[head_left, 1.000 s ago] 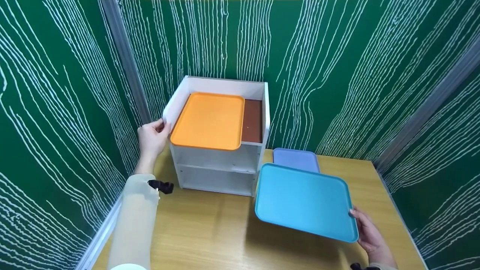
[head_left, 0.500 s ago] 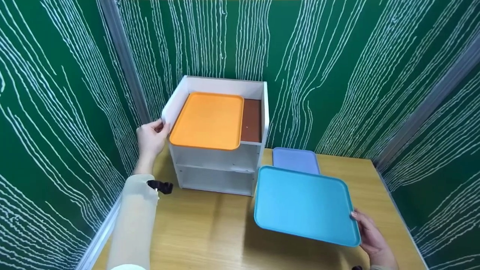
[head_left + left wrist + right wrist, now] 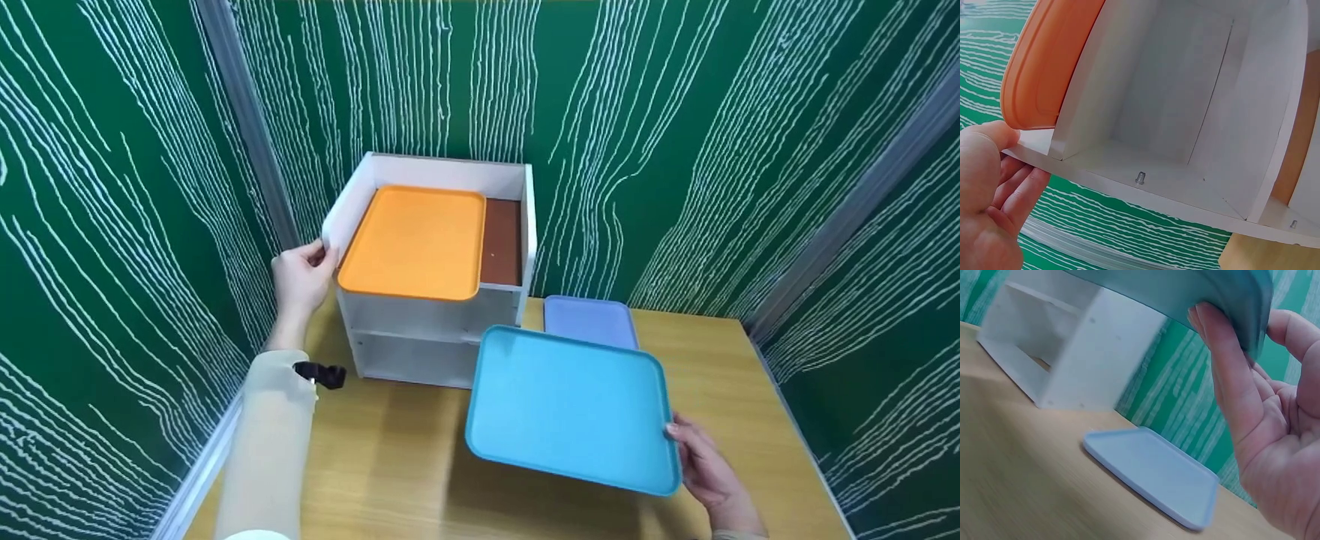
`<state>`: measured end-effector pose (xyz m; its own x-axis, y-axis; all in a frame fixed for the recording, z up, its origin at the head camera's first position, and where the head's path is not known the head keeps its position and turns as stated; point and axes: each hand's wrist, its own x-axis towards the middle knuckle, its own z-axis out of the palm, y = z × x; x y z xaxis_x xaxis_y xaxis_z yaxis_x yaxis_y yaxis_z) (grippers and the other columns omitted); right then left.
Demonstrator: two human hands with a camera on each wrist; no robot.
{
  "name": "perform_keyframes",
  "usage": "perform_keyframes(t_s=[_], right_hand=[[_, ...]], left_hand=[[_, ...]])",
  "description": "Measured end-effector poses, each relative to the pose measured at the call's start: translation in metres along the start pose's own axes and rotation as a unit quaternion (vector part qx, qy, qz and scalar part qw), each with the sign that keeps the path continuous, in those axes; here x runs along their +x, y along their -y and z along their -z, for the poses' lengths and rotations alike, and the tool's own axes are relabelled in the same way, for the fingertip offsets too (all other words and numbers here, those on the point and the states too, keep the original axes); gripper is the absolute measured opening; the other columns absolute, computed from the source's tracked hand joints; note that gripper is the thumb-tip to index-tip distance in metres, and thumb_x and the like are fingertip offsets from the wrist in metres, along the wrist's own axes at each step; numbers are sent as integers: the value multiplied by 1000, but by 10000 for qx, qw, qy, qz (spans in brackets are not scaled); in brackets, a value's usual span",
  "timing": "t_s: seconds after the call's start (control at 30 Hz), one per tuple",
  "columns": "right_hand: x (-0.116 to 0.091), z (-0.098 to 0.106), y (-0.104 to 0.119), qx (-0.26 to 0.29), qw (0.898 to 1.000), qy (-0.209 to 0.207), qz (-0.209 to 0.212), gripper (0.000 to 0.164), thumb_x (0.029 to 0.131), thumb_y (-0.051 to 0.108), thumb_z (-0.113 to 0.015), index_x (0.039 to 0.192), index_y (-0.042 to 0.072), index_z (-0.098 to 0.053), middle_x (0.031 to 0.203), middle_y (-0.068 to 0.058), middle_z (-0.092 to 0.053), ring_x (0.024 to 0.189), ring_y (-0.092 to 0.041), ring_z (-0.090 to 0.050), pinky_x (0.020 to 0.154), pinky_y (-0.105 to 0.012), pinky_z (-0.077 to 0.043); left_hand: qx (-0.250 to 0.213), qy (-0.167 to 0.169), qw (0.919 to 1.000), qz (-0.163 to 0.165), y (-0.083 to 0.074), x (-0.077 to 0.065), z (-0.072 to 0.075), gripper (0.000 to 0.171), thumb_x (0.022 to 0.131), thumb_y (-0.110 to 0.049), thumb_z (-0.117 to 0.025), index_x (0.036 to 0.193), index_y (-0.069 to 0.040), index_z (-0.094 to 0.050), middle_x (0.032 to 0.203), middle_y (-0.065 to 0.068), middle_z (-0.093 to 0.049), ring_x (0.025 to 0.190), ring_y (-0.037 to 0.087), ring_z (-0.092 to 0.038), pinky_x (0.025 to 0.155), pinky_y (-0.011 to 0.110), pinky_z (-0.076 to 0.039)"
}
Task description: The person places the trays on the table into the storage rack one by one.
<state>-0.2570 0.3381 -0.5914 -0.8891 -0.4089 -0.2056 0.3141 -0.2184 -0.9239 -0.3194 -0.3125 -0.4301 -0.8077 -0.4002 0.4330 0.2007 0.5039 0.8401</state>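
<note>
My right hand (image 3: 705,469) grips a turquoise tray (image 3: 574,409) by its right edge, thumb on top and fingers beneath. The tray is raised above the table, in front of the white shelf unit's lower right corner. With my left hand (image 3: 300,277) I pinch the front edge of the left side panel of the white shelf unit (image 3: 431,381). On the unit's top level lies an orange tray (image 3: 416,244), its front edge sticking out. In the left wrist view, my thumb is right by the orange tray's (image 3: 1053,67) corner and the fingers are behind the panel.
A lavender tray (image 3: 591,321) lies flat on the wooden table (image 3: 360,465), right of the unit. Below the top are two open compartments, split by a shelf board (image 3: 405,337). Green walls with white lines enclose the table at the back and sides.
The turquoise tray and my right hand have moved left, so the tray now overlaps the unit's lower right front. My left hand and the orange tray stay in place.
</note>
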Motion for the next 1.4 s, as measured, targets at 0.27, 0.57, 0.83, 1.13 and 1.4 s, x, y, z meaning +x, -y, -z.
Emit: perform_keyframes(t_s=[0.27,0.57,0.83,1.13,1.4], right_hand=[[10,-34,-22,101,9963,591,610,33,112,8,-35,126,18,-63,114,-2,-75,106,-16,-73,97,-32,-60],[21,-67,-42,595,9887,1228,618,34,108,1,-33,137,10,-49,124,-8,-73,114,-20,-72,106,-38,-57],[24,-97,-58,891,9884,1129,485,41,107,-2,-39,141,17,-51,126,-8,-72,112,-22,-74,102,-40,-59],[38,-133,-69,817,9929,747,439,41,105,-1,-47,145,7,-40,125,-7,-69,107,-18,-73,102,-37,-59],[51,-159,-69,1116,9923,404,367,46,102,-2,-50,145,5,-38,118,-9,-67,97,-16,-72,95,-33,-62]], left_hand=[[-14,-36,10000,30,3,-2,0,38,107,-24,-69,139,-3,-71,127,14,-76,104,22,-75,93,33,-63],[-3,-24,9999,98,2,-4,3,39,107,-25,-69,140,-5,-70,130,15,-75,111,25,-74,97,35,-61],[-20,-60,10000,55,2,-5,3,38,107,-25,-69,139,-4,-70,128,15,-75,108,25,-75,95,35,-62],[43,-173,9998,-124,4,-3,4,37,106,-22,-71,137,-2,-71,124,16,-76,105,25,-76,91,31,-63],[29,-34,10000,12,1,-2,0,38,107,-24,-69,140,-5,-71,130,15,-75,111,26,-74,97,36,-61]])
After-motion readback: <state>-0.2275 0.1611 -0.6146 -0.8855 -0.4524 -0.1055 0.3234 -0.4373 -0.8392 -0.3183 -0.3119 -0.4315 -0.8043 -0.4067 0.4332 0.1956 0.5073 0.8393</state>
